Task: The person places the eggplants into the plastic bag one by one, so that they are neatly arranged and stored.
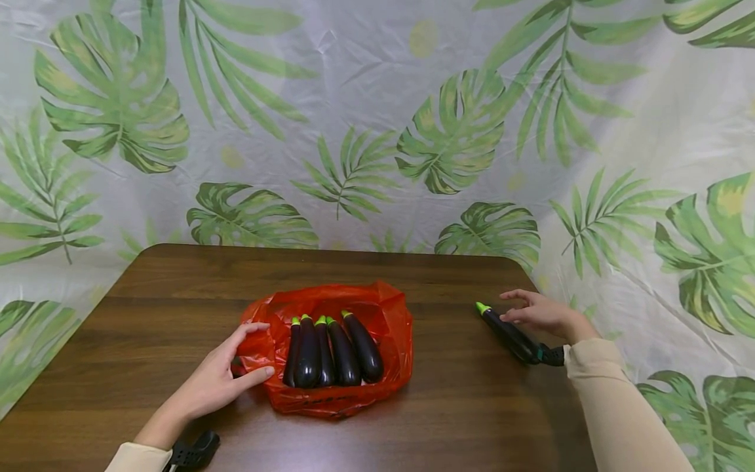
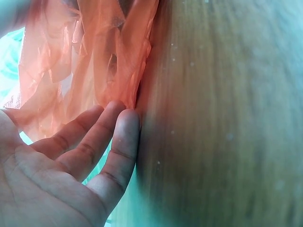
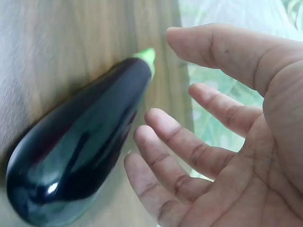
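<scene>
Several dark purple eggplants (image 1: 308, 360) with bright green tips lie side by side in an open red plastic bag (image 1: 398, 347). My left hand (image 1: 218, 373) is at the bag's left side, thumb and fingers spread; in the left wrist view its extended fingers (image 2: 125, 130) touch the crinkled plastic (image 2: 104, 52). On the right of the table lies a single eggplant (image 1: 510, 334), outside the bag. Over it hovers my right hand (image 1: 545, 314). In the right wrist view that hand's fingers (image 3: 165, 125) are loosely spread beside the eggplant (image 3: 80, 142), with a gap between them and nothing held.
Everything rests on a brown wooden table (image 1: 448, 406) with rounded far corners. A leaf-patterned cloth (image 1: 366, 98) hangs behind and to the right of it. Black straps with devices (image 1: 197, 449) are worn at the wrists.
</scene>
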Action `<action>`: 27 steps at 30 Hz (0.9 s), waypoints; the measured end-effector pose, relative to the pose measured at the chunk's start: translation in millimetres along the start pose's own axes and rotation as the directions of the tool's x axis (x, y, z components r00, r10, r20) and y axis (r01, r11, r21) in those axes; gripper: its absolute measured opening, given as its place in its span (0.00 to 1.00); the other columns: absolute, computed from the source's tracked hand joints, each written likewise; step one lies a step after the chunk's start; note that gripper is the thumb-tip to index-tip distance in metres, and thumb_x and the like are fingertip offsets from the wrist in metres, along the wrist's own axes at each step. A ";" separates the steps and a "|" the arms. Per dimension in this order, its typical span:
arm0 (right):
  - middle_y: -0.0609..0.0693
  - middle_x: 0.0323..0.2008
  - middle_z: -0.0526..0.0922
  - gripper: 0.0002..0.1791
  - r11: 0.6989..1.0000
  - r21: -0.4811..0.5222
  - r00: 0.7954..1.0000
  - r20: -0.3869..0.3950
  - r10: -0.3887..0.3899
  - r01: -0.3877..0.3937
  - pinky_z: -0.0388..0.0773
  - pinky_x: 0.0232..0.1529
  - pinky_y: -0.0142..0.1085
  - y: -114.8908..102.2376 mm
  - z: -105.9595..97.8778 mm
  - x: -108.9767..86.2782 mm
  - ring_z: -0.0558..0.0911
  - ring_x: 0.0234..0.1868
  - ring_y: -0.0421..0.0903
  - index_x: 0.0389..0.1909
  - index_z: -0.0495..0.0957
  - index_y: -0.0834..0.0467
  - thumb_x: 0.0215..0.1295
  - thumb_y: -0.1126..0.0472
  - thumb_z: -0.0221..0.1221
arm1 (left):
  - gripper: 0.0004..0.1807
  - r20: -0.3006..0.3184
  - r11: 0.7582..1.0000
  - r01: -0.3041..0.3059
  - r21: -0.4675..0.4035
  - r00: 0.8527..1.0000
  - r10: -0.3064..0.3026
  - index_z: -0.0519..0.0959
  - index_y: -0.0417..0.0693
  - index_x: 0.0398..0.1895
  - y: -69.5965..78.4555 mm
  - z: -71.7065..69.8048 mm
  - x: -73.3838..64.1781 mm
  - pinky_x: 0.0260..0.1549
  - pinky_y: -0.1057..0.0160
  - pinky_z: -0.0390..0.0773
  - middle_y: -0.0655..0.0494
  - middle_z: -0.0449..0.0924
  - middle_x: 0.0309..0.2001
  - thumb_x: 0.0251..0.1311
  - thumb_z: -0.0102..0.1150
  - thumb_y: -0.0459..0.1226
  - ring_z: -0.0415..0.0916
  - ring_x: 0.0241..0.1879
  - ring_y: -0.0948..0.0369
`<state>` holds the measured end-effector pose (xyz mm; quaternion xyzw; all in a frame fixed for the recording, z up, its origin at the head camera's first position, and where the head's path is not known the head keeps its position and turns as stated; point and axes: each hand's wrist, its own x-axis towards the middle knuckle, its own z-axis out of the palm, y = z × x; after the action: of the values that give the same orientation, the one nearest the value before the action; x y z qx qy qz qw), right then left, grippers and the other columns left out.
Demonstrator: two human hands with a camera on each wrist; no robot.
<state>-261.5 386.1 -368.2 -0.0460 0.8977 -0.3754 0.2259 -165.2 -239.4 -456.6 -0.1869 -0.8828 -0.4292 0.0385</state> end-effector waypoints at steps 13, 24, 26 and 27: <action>0.43 0.27 0.77 0.40 0.990 0.099 0.992 0.084 0.094 -0.102 0.66 0.29 0.32 16.1 4.4 -2.3 0.67 0.25 0.37 0.81 0.54 0.66 0.74 0.63 0.60 | 0.39 0.000 1.000 0.008 0.001 1.000 -0.008 0.68 0.54 0.77 1.0 0.5 -0.3 0.58 0.44 0.82 0.43 0.78 0.69 0.66 0.73 0.50 0.82 0.63 0.46; 0.45 0.24 0.68 0.44 0.974 0.167 0.987 0.072 0.142 -0.152 0.66 0.28 0.32 18.2 15.6 -1.7 0.62 0.21 0.39 0.83 0.51 0.62 0.72 0.65 0.62 | 0.39 -0.002 1.000 0.002 -0.003 1.000 -0.002 0.68 0.53 0.76 1.9 0.3 -0.6 0.59 0.39 0.81 0.43 0.78 0.69 0.66 0.73 0.50 0.81 0.63 0.45; 0.45 0.25 0.67 0.44 0.973 0.177 0.988 0.075 0.134 -0.145 0.66 0.29 0.33 19.2 16.3 -1.7 0.62 0.22 0.40 0.82 0.51 0.62 0.73 0.63 0.62 | 0.39 0.000 1.000 0.003 -0.004 1.000 -0.003 0.68 0.53 0.76 1.9 0.0 -0.5 0.59 0.41 0.82 0.44 0.78 0.69 0.66 0.73 0.50 0.82 0.63 0.46; 0.45 0.25 0.67 0.43 0.973 0.179 0.988 0.074 0.133 -0.144 0.66 0.29 0.34 19.5 16.5 -1.7 0.62 0.23 0.40 0.82 0.51 0.62 0.73 0.63 0.62 | 0.39 0.002 1.000 0.004 -0.004 1.000 -0.004 0.68 0.54 0.77 1.9 -0.2 -0.4 0.59 0.42 0.82 0.44 0.78 0.69 0.66 0.73 0.50 0.82 0.63 0.46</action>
<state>-250.9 389.7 -391.2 0.0261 0.8529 -0.4383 0.2824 -164.2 -238.5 -455.1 -0.1857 -0.8823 -0.4310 0.0365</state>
